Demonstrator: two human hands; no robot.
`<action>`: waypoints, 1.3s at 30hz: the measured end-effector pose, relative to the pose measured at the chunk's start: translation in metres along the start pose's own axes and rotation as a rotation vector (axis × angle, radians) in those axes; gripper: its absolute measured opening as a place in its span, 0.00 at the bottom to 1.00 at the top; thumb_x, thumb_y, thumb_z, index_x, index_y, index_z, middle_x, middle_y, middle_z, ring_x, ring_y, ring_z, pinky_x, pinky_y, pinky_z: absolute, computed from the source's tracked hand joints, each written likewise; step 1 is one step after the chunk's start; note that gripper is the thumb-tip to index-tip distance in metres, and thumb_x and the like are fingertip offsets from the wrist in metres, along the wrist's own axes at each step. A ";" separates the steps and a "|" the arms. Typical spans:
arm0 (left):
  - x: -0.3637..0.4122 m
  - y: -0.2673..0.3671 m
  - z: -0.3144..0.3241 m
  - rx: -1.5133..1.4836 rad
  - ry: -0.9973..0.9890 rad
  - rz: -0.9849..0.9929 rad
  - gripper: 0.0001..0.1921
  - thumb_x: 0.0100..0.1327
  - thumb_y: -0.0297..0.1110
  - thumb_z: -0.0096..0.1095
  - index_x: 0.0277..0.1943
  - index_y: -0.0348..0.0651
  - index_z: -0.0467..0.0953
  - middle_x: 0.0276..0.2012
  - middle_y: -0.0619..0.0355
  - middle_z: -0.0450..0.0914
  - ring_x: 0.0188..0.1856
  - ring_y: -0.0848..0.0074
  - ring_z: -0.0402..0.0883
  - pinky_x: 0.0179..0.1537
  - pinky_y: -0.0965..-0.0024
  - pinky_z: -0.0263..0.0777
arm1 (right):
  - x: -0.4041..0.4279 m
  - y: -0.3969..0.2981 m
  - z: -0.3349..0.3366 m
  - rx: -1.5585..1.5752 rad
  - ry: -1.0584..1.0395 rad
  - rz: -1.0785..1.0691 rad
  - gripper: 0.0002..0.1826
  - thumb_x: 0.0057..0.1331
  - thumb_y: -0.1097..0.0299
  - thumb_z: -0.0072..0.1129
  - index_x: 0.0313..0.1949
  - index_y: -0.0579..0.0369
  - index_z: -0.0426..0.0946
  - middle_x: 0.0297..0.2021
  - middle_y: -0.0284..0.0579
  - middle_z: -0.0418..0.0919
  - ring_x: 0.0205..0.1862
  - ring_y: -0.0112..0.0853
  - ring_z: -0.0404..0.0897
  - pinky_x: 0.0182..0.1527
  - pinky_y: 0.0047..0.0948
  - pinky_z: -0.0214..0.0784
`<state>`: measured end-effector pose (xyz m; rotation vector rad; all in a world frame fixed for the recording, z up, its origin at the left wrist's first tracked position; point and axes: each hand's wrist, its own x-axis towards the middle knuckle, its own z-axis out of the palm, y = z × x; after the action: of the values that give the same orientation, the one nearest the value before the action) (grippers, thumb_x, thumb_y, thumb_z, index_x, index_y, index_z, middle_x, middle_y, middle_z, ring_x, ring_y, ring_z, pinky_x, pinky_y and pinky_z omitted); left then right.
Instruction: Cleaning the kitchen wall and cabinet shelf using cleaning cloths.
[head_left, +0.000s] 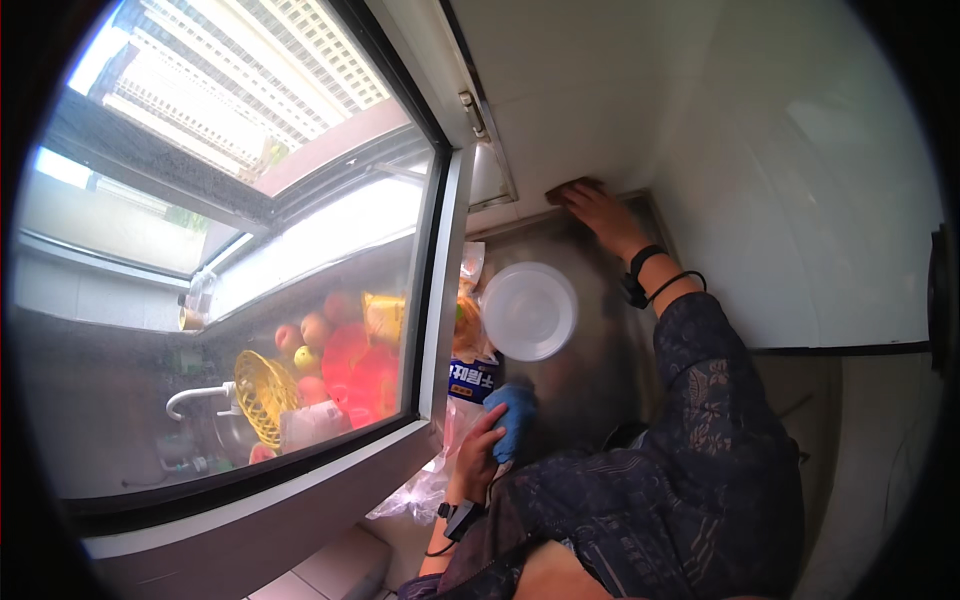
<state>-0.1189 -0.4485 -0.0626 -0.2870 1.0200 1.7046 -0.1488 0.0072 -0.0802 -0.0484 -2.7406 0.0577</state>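
My right hand (606, 221) reaches out and presses a dark brown pad or cloth (559, 196) flat against the pale wall (555, 135), just above the countertop's back edge. A folded blue cloth (516, 420) is gripped in my left hand (478, 454), low over the counter's left side. Between the two hands, a round white plastic lid or bowl (529, 311) lies on the dark metal countertop (600, 360). Left of it are packaged foods, among them a blue printed bag (474, 377).
An open window sash (442, 300) juts in at left, close to my left arm. Through its glass show a yellow basket (262, 397), peaches (315, 328), a red bag (360, 375) and a white faucet (199, 394). A glossy white panel (795, 202) rises at right.
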 end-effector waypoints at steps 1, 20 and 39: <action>0.000 -0.001 -0.002 -0.002 -0.009 0.006 0.26 0.59 0.17 0.52 0.62 0.33 0.64 0.57 0.46 0.71 0.55 0.65 0.74 0.57 0.67 0.68 | -0.012 0.006 -0.005 -0.139 -0.032 0.070 0.19 0.65 0.74 0.42 0.55 0.54 0.69 0.61 0.40 0.64 0.64 0.40 0.61 0.64 0.34 0.55; 0.003 -0.006 0.008 -0.001 -0.032 -0.021 0.26 0.59 0.17 0.51 0.62 0.33 0.64 0.55 0.45 0.72 0.54 0.63 0.75 0.57 0.65 0.69 | 0.045 -0.014 -0.029 1.614 1.072 1.328 0.22 0.63 0.70 0.55 0.56 0.55 0.63 0.50 0.44 0.70 0.47 0.36 0.74 0.47 0.35 0.71; 0.007 -0.010 0.010 0.037 0.000 -0.043 0.26 0.58 0.18 0.51 0.62 0.34 0.64 0.56 0.45 0.72 0.55 0.63 0.75 0.57 0.65 0.69 | 0.073 -0.054 -0.083 1.653 0.972 0.974 0.18 0.60 0.69 0.57 0.48 0.58 0.65 0.42 0.47 0.74 0.41 0.36 0.78 0.40 0.34 0.73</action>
<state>-0.1103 -0.4358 -0.0656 -0.2825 1.0372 1.6454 -0.1846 -0.0412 0.0270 -0.6627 -0.8898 1.8105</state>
